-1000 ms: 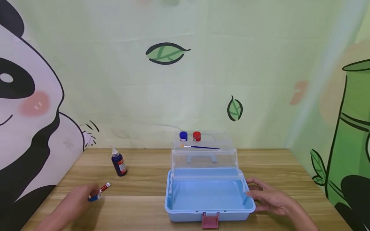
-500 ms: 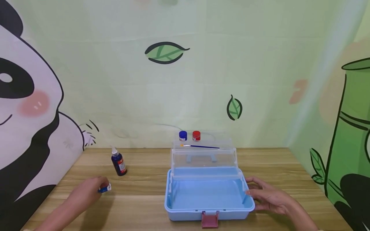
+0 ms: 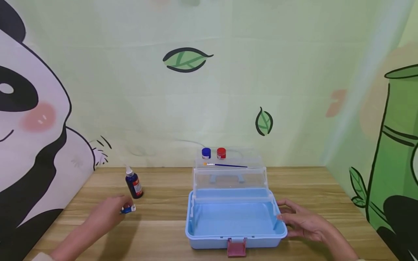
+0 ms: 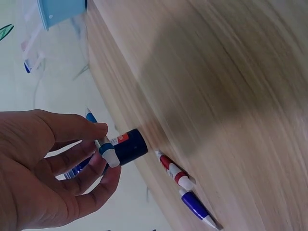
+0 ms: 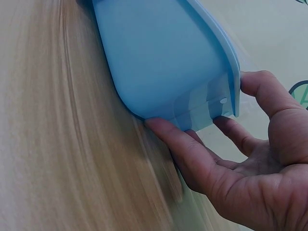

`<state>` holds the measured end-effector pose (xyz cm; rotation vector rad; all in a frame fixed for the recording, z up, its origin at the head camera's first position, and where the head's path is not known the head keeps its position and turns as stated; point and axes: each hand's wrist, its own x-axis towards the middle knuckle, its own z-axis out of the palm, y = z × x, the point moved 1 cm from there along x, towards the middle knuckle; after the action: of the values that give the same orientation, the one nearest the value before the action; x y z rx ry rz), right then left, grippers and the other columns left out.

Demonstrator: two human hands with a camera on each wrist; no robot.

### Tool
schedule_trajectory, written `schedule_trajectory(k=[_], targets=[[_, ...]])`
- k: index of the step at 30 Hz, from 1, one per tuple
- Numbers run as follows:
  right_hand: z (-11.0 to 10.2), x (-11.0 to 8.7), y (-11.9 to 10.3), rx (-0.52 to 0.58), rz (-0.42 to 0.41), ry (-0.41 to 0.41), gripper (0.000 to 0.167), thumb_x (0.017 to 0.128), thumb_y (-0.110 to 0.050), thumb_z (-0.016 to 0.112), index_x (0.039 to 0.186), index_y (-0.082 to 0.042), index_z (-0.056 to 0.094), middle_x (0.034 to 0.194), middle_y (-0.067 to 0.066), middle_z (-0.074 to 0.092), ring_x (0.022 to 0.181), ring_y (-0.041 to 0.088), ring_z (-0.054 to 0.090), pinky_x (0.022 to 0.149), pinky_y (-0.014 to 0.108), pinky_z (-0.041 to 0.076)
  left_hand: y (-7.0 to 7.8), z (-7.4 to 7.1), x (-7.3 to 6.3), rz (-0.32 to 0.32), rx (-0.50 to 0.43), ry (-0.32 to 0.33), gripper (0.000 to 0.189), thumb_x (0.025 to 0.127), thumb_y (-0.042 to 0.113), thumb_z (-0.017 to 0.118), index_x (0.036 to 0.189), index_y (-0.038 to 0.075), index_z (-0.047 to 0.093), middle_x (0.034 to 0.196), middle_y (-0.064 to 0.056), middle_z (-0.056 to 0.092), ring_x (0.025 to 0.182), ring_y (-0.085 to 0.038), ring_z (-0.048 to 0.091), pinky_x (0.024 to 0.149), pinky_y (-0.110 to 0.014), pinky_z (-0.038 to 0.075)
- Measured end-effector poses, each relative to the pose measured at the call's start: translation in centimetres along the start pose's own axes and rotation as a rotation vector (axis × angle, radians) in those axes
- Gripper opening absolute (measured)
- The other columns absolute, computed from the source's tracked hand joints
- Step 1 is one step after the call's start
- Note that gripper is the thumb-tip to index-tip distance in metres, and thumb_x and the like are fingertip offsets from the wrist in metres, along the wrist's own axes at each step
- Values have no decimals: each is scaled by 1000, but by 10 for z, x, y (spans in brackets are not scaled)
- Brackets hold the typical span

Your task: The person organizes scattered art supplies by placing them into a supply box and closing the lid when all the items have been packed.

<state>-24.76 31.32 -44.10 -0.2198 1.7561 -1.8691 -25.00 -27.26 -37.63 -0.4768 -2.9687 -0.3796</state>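
Observation:
My left hand (image 3: 109, 212) pinches a small blue paint tube (image 4: 105, 148) with a white cap between thumb and fingers, raised above the table. Just behind it stands a dark blue squeeze bottle (image 3: 134, 186) with a white nozzle. A red-and-white paint tube (image 4: 172, 171) and a purple one (image 4: 196, 206) lie on the wood, seen in the left wrist view and hidden behind the hand in the head view. At the right end of an open light-blue storage box (image 3: 209, 238), my right hand (image 3: 303, 223) grips its side, thumb at the rim and fingertips against the outer wall.
Clear raised trays (image 3: 230, 180) stand over the box's rear. A blue paint jar (image 3: 206, 153), a red paint jar (image 3: 221, 153) and a blue paintbrush (image 3: 226, 165) show at the clear upper part. The box's pink latch (image 3: 236, 248) hangs in front. A printed cloth (image 3: 130, 90) closes off the back.
My left hand has lifted the blue paint tube from the left and carried it rightward, toward the front of the bottle. My right hand keeps its hold on the box.

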Motion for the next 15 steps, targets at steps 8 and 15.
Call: schedule_trajectory(k=[8,15], targets=[[0,0,-2,12,-10,-12,47,106,-9,65,147,-10,42,157,30,37,122,31,63,97,56,59,2,1,3,-13,-28,-2,30,75,-14,78,101,2,75,92,-3,71,85,-23,69,74,-47,60],[0,0,-1,12,-2,-6,47,106,-9,65,146,-11,43,157,31,36,122,31,63,97,56,59,4,0,5,-19,-60,-22,31,76,-16,78,102,0,75,93,-4,72,87,-24,70,75,-46,61]])
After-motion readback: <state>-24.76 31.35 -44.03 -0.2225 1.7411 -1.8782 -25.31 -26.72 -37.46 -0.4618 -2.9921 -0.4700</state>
